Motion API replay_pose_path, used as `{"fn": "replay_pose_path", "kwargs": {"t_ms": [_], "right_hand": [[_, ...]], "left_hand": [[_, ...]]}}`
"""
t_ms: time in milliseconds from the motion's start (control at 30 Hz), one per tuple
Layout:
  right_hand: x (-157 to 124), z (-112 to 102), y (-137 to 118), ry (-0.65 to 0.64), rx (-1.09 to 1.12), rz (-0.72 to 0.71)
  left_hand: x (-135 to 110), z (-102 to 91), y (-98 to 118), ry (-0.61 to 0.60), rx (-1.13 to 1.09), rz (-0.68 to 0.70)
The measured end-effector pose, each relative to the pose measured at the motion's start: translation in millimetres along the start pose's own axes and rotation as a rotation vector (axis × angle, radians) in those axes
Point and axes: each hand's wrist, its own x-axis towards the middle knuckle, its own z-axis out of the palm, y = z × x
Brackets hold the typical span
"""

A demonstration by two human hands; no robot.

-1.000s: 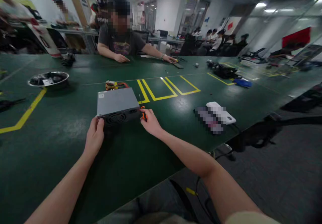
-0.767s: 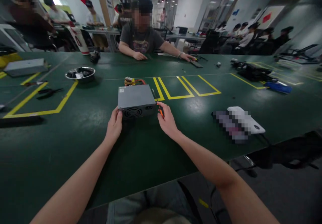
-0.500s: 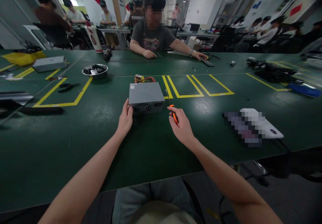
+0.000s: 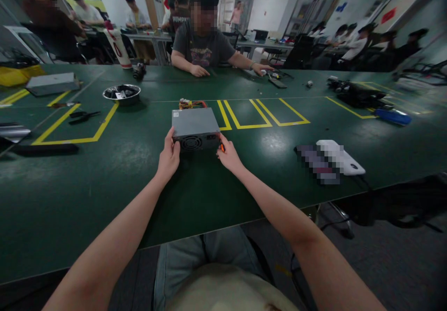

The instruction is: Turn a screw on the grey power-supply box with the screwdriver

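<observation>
A grey computer power supply (image 4: 194, 121) sits on the green table in front of me, its fan grille and power socket facing my side. A bundle of coloured cables (image 4: 191, 103) shows behind it. My left hand (image 4: 169, 157) grips the box at its left front corner, thumb on the front face. At the right front corner, my right hand (image 4: 228, 154) is closed around an orange-and-black screwdriver (image 4: 222, 147). Its fingertips touch the side of the box. Most of the screwdriver is hidden by the hand, and its shaft is out of sight.
Yellow tape (image 4: 249, 126) marks rectangles behind the box. A metal bowl (image 4: 121, 95) with small parts stands back left, near another grey metal box (image 4: 53, 84). A white device (image 4: 345, 159) lies at right. Across the table sits a person (image 4: 202, 41), one arm stretched toward small items.
My right hand has moved left with the screwdriver, from beside the power supply to its right front corner. The left hand still holds the left side. The camera view has shifted slightly.
</observation>
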Motion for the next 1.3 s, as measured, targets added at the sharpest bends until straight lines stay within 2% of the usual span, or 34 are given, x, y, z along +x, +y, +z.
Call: {"fn": "replay_pose_path", "kwargs": {"t_ms": [67,167,333,433,533,767,967,1300], "right_hand": [[-1,-2,0,-0.001,-0.007,-0.003],[-13,-16,-5,0.020,-0.032,-0.019],[-51,-43,-21,0.063,-0.071,-0.090],[-72,-52,-26,0.079,-0.110,-0.130],[-86,-54,-25,0.090,-0.137,-0.152],[-96,-54,-23,0.139,-0.168,-0.133],[-98,-51,-18,0.132,-0.133,-0.040],[-97,-53,-22,0.122,-0.162,-0.112]], "left_hand": [[-1,-1.4,1,0.004,0.018,0.004],[-3,-2.4,5,0.036,0.056,0.056],[-7,-2.8,24,0.167,0.317,0.256],[-11,0.1,39,0.125,0.474,0.404],[-14,5.9,48,0.000,0.560,0.498],[-16,9.7,51,-0.068,0.620,0.491],[-16,8.9,51,-0.081,0.581,0.473],[-16,9.9,51,-0.076,0.579,0.482]]}}
